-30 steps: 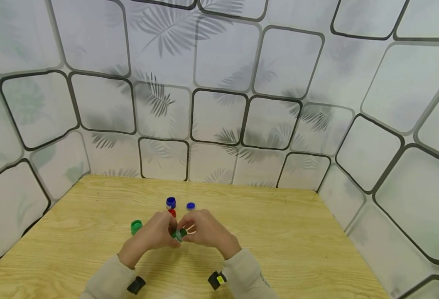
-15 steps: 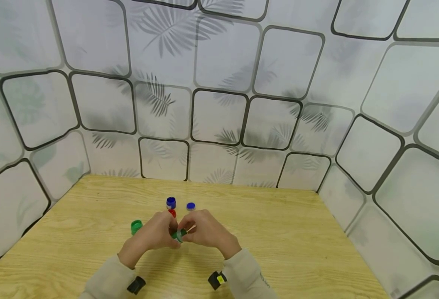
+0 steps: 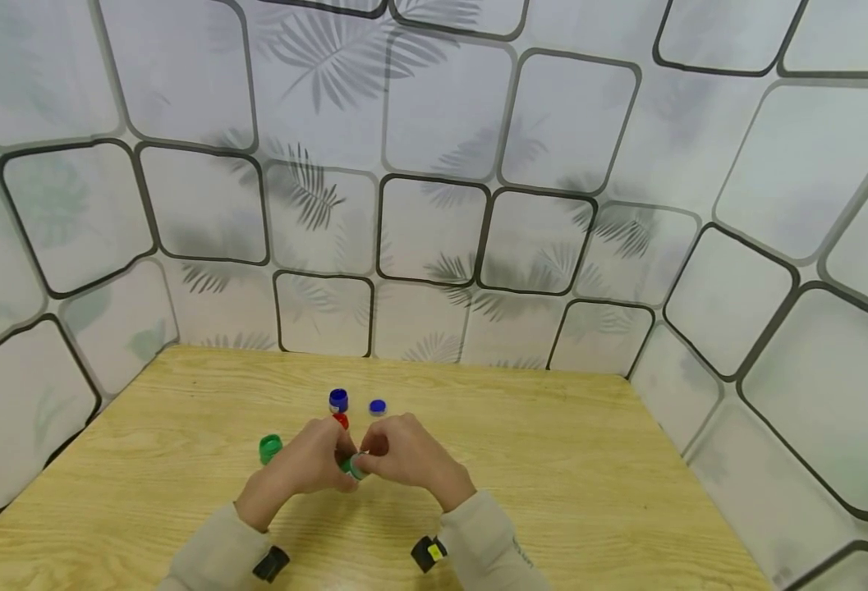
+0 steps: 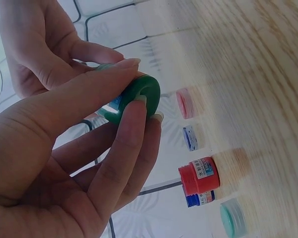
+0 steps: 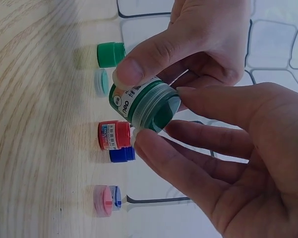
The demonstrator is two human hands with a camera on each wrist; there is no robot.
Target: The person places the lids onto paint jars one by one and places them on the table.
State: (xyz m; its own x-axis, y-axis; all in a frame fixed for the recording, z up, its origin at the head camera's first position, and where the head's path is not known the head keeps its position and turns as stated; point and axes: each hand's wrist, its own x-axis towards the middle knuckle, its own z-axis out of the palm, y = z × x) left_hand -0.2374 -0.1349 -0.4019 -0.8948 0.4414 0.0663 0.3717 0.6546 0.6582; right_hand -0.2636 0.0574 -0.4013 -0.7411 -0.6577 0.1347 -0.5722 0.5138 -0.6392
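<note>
Between the two hands a small green paint jar (image 5: 134,101) with a printed white label is tilted on its side above the table. My left hand (image 3: 304,460) holds the jar's body, thumb on one side and fingertips against its green base in the left wrist view. My right hand (image 3: 407,455) pinches the clear screw lid (image 5: 161,110) between thumb and fingertips. That lid sits on the mouth of the jar, facing right. In the head view the fingers hide much of the jar.
Behind the hands on the wooden table (image 3: 552,460) stand an uncapped blue jar (image 3: 338,400) and a red jar (image 5: 114,135). Another green jar (image 3: 270,447) is at the left. Loose lids lie nearby: a blue lid (image 3: 378,406), a red lid (image 5: 103,201) and a green lid (image 5: 101,82).
The fingers of my right hand have shifted round the lid, with thumb and forefinger now closer together over it. My left hand keeps its grip in nearly the same place.
</note>
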